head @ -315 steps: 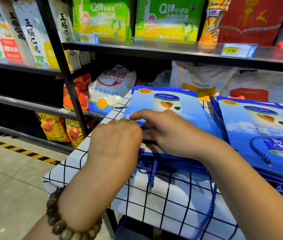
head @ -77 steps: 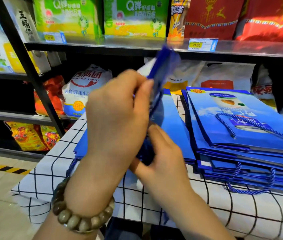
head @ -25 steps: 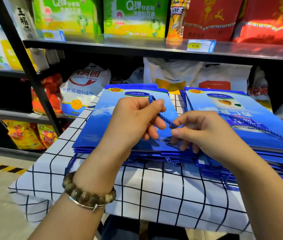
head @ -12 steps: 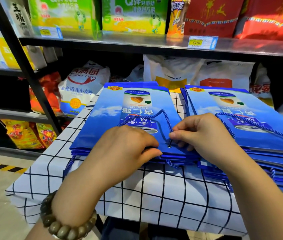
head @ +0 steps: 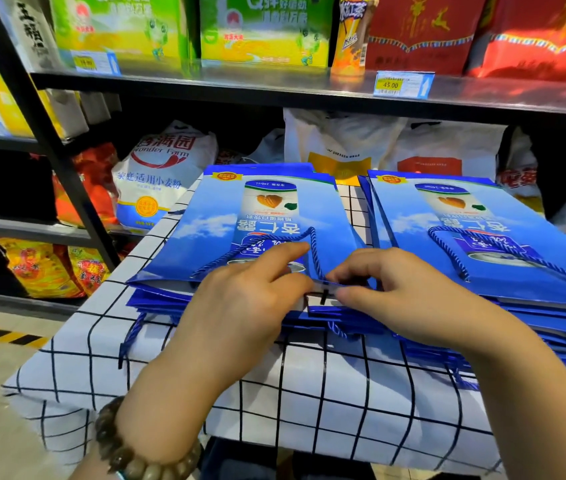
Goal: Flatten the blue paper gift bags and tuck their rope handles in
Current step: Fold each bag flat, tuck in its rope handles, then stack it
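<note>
Two hands, left hand (head: 240, 306) and right hand (head: 406, 296), pinch near edge of top bag (head: 267, 216). Rope handle (head: 312, 247) lies just beyond fingers, loop pointing away; right hand closer.

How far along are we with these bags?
Done: blue paper gift bags lie flat in two stacks. In hand: left hand and right hand pinch the left top bag's mouth, its blue rope handle untucked. Left: right stack's exposed handle, dangling ropes below.

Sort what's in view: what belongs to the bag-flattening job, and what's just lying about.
Job: top bag on the left, its rope handle, right stack, left hand and right hand at the bag's mouth.
Lying about: checked cloth, flour sack, green boxes, price tag, red packs.
</note>
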A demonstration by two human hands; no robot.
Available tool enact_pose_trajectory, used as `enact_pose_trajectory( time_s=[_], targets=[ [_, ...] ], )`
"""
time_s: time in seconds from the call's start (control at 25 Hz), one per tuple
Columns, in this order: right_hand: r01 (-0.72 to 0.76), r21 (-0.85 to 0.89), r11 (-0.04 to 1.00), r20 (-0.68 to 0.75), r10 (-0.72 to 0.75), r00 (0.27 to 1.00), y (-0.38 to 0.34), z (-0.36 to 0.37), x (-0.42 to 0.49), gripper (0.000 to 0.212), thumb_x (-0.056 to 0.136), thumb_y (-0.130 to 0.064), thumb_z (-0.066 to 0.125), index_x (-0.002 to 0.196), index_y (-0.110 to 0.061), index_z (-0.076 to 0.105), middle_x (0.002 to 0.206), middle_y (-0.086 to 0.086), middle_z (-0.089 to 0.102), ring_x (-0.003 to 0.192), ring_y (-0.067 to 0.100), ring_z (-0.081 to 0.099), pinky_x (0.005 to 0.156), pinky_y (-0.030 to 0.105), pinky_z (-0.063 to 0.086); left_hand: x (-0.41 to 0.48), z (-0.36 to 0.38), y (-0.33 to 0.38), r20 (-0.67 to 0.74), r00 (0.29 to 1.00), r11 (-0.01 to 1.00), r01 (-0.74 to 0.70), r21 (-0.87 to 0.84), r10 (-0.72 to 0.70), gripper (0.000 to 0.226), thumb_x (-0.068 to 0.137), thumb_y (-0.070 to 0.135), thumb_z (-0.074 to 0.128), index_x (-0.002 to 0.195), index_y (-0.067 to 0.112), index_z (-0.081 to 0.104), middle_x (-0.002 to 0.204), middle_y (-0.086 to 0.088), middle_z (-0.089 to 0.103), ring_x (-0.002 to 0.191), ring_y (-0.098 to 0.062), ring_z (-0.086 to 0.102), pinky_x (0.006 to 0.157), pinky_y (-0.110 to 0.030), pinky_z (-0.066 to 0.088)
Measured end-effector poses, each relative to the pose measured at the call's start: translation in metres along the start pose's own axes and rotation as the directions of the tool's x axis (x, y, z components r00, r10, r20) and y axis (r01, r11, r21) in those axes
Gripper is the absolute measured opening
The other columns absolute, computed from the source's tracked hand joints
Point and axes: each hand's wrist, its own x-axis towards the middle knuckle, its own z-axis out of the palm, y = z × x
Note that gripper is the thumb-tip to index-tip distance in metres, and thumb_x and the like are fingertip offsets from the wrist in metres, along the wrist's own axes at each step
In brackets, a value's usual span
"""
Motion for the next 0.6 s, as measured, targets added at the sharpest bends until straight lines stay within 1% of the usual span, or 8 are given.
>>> enact_pose_trajectory(
  time_s=[0.04,0.12,0.2,0.24,0.32,0.4,0.48,0.6],
  targets=[
    [0.02,-0.046,0.999,-0.002,-0.02,1.0,0.001,0.001,0.0,0.012,0.089,-0.022,0.054,0.086,-0.027,0.064,0.076,-0.017,0.055,0.074,0.0,0.053,0.07,0.016,0.042,0.0,0.001,0.003,-0.013,0.999,0.999,0.041,-0.004,-0.041,0.018,0.072,0.008,0.052,0.075,0.013,0.069,0.109,-0.008,0.069,0.065,-0.027,0.067,0.043,-0.03,0.049],
    [0.038,-0.125,0.991,-0.063,-0.046,0.997,0.004,0.006,0.002,0.016,0.09,-0.021,0.053,0.095,-0.025,0.067,0.082,-0.018,0.058,0.086,0.006,0.055,0.08,0.025,0.044,0.001,-0.001,0.013,0.006,0.989,0.989,0.145,-0.013,-0.145,0.025,0.072,0.021,0.043,0.071,0.017,0.068,0.106,-0.005,0.07,0.071,-0.025,0.068,0.055,-0.03,0.051],
    [0.052,-0.136,0.989,-0.134,-0.071,0.988,0.002,0.009,0.002,0.019,0.091,-0.02,0.052,0.102,-0.023,0.068,0.095,-0.012,0.064,0.096,0.011,0.057,0.086,0.031,0.045,0.003,-0.001,0.023,0.045,0.967,0.968,0.248,0.046,-0.25,0.032,0.072,0.036,0.042,0.066,0.019,0.069,0.099,-0.003,0.071,0.079,-0.024,0.067,0.068,-0.031,0.05],
    [0.067,-0.131,0.989,-0.152,-0.087,0.984,0.001,0.009,0.001,0.02,0.091,-0.02,0.052,0.103,-0.022,0.068,0.1,-0.008,0.066,0.098,0.013,0.057,0.088,0.033,0.045,0.004,-0.001,0.026,0.062,0.954,0.953,0.288,0.093,-0.294,0.038,0.073,0.043,0.041,0.063,0.019,0.07,0.095,-0.003,0.072,0.079,-0.024,0.067,0.069,-0.033,0.049],
    [0.107,-0.138,0.985,-0.159,-0.129,0.979,-0.001,0.011,0.0,0.019,0.09,-0.02,0.052,0.101,-0.023,0.068,0.1,-0.004,0.066,0.097,0.016,0.057,0.086,0.037,0.046,0.009,-0.003,0.029,0.06,0.932,0.927,0.348,0.137,-0.359,0.048,0.073,0.052,0.038,0.056,0.02,0.07,0.084,-0.001,0.073,0.075,-0.024,0.066,0.067,-0.034,0.048],
    [0.132,-0.113,0.985,-0.182,-0.152,0.972,-0.003,0.012,-0.003,0.018,0.09,-0.019,0.053,0.098,-0.023,0.069,0.094,-0.003,0.066,0.092,0.017,0.058,0.081,0.04,0.046,0.013,-0.003,0.028,0.017,0.934,0.924,0.352,0.149,-0.358,0.05,0.07,0.055,0.035,0.053,0.021,0.069,0.078,0.0,0.072,0.071,-0.024,0.067,0.067,-0.034,0.047],
    [0.151,-0.088,0.985,-0.203,-0.166,0.965,-0.003,0.014,-0.004,0.018,0.089,-0.018,0.054,0.096,-0.022,0.07,0.09,-0.003,0.065,0.088,0.017,0.058,0.078,0.04,0.047,0.013,-0.006,0.027,0.008,0.941,0.93,0.332,0.159,-0.337,0.048,0.067,0.056,0.036,0.052,0.022,0.068,0.077,0.001,0.072,0.071,-0.023,0.067,0.069,-0.034,0.047],
    [0.166,-0.039,0.985,-0.244,-0.17,0.955,-0.003,0.017,-0.007,0.019,0.088,-0.023,0.053,0.095,-0.024,0.071,0.087,-0.004,0.066,0.087,0.017,0.06,0.076,0.041,0.049,0.012,-0.008,0.031,0.021,0.958,0.946,0.28,0.163,-0.287,0.036,0.066,0.053,0.051,0.056,0.022,0.065,0.068,0.005,0.067,0.068,-0.023,0.064,0.072,-0.037,0.046]
  ],
)
